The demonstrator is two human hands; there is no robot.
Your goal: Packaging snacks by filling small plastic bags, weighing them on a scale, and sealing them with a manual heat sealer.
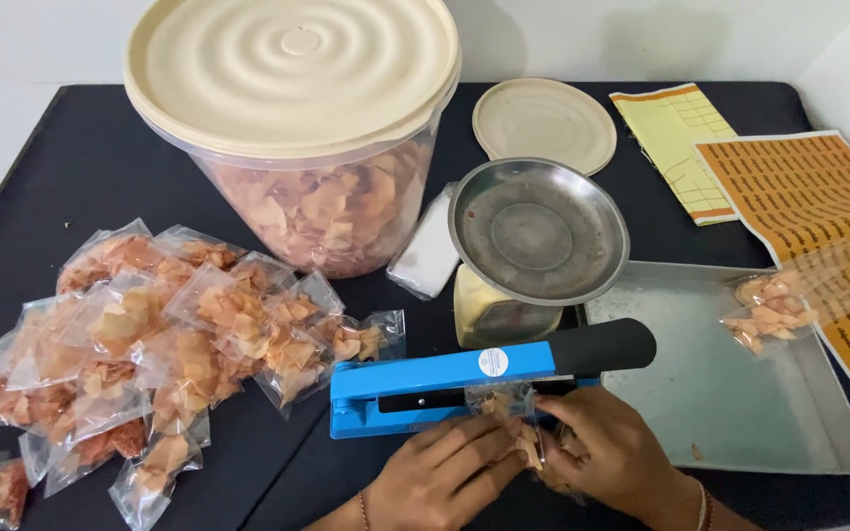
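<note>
A small clear bag of chips is held by both hands, left hand and right hand, near the front edge of the surface. Its open end should be laid flat and straight under the blue sealer, fingers kept out.

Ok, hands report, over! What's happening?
Left hand and right hand both gripping small chip bag. Bag mouth at blue sealer. Nothing blocking.

- Two hands: left hand, right hand
- One blue sealer
- One lidded tub, upper left
- Two label sheets, upper right
- One metal tray
</note>
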